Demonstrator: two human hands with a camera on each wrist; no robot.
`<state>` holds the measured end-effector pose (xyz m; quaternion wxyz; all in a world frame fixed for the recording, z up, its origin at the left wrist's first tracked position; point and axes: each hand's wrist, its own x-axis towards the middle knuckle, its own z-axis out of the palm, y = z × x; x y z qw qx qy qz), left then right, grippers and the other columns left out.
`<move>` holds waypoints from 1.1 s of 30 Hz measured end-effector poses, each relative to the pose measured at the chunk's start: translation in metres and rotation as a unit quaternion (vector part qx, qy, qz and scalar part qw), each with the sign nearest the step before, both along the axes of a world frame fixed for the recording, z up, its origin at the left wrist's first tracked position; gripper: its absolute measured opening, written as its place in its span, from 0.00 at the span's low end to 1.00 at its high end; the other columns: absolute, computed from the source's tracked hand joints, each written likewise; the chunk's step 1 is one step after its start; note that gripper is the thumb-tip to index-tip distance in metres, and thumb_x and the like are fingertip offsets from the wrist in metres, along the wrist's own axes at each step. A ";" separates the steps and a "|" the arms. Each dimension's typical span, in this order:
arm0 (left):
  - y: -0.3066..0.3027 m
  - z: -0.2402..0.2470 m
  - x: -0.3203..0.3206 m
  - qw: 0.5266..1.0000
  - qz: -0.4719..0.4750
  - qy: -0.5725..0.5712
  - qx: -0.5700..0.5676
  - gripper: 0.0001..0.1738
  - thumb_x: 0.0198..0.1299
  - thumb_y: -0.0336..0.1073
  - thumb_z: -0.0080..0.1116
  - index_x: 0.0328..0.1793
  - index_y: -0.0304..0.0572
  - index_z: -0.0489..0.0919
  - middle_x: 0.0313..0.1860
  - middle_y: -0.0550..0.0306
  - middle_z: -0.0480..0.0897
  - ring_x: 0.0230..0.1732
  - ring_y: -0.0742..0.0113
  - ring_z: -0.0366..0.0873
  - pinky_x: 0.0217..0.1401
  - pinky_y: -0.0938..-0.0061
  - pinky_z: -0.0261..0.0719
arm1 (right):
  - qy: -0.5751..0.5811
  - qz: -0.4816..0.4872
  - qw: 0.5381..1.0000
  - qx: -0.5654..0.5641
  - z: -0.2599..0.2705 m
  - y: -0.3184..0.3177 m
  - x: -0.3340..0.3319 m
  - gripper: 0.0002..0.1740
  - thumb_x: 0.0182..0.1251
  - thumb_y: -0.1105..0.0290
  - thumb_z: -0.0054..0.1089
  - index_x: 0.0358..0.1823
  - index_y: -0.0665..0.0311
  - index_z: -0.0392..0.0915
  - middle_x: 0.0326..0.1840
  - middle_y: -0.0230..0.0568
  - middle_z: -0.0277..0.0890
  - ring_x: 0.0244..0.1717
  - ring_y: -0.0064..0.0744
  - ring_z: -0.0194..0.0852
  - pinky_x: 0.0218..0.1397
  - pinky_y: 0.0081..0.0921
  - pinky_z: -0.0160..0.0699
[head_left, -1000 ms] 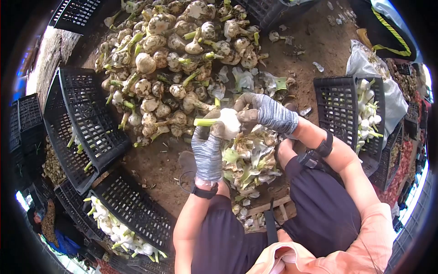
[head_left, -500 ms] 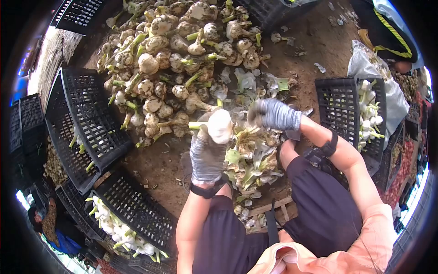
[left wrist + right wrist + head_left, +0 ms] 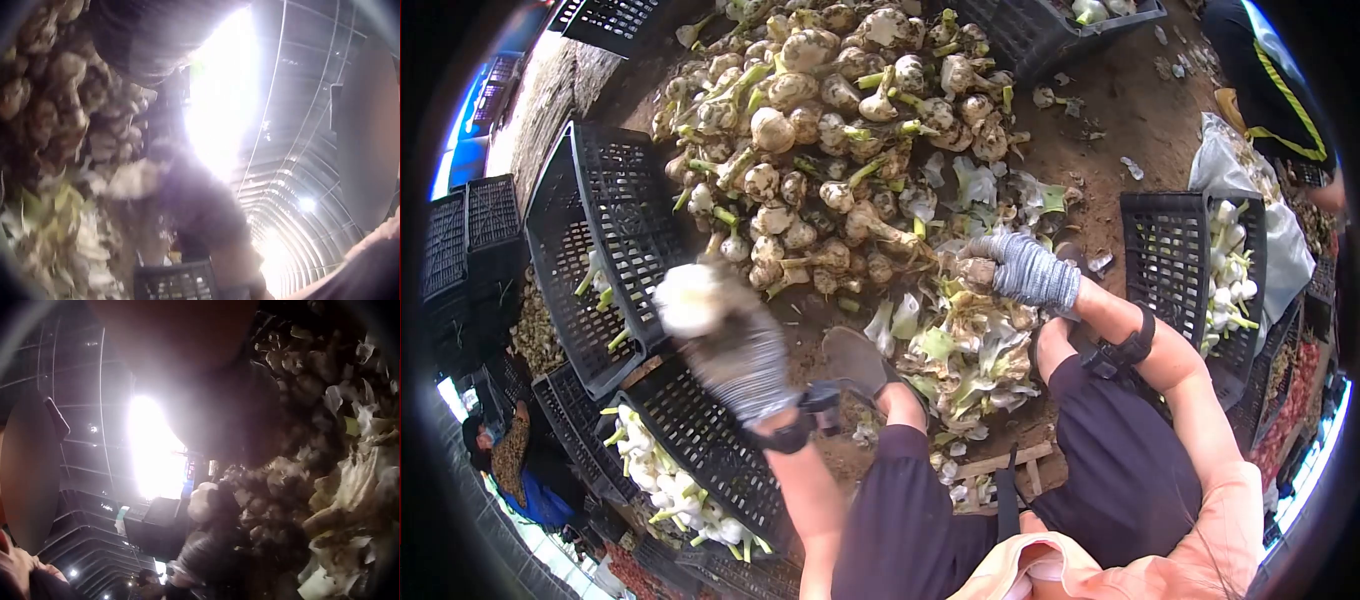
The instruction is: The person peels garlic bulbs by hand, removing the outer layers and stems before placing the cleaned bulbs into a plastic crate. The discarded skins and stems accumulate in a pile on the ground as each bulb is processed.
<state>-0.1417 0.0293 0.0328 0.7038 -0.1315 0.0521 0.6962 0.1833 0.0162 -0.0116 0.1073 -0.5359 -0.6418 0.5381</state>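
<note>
My left hand (image 3: 740, 355), in a striped grey glove, grips a white, cleaned garlic bulb (image 3: 690, 300) over the inner edge of the left black crate (image 3: 625, 210); both are blurred. The same bulb (image 3: 203, 501) shows pale above the left glove (image 3: 197, 557) in the right wrist view. My gloved right hand (image 3: 1022, 270) is at the near edge of the heap, its soil-stained fingers curled at the stem end of an unpeeled garlic bulb (image 3: 866, 222). A big heap of soil-stained garlic (image 3: 800, 95) spreads ahead of me.
Stripped husks and leaves (image 3: 970, 355) lie between my feet. Crates holding white garlic stand at the lower left (image 3: 710, 455) and right (image 3: 1165, 255). Another black crate (image 3: 1040, 40) stands beyond the heap. A person's leg (image 3: 1270, 80) is at the upper right.
My left hand has carried the white bulb leftward from in front of me to the left crate. The right hand let go of that bulb and moved to a stem at the heap's edge.
</note>
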 end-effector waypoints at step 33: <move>0.020 -0.095 0.095 0.025 -0.134 0.972 0.193 0.34 0.45 0.28 0.56 0.64 0.58 0.72 0.65 0.52 0.69 0.56 0.48 0.71 0.59 0.62 0.72 | 0.242 -0.138 0.845 -0.455 -0.028 -0.009 -0.004 0.38 0.62 0.32 0.40 0.51 0.61 0.72 0.43 0.31 0.75 0.41 0.18 0.72 0.46 0.23 0.75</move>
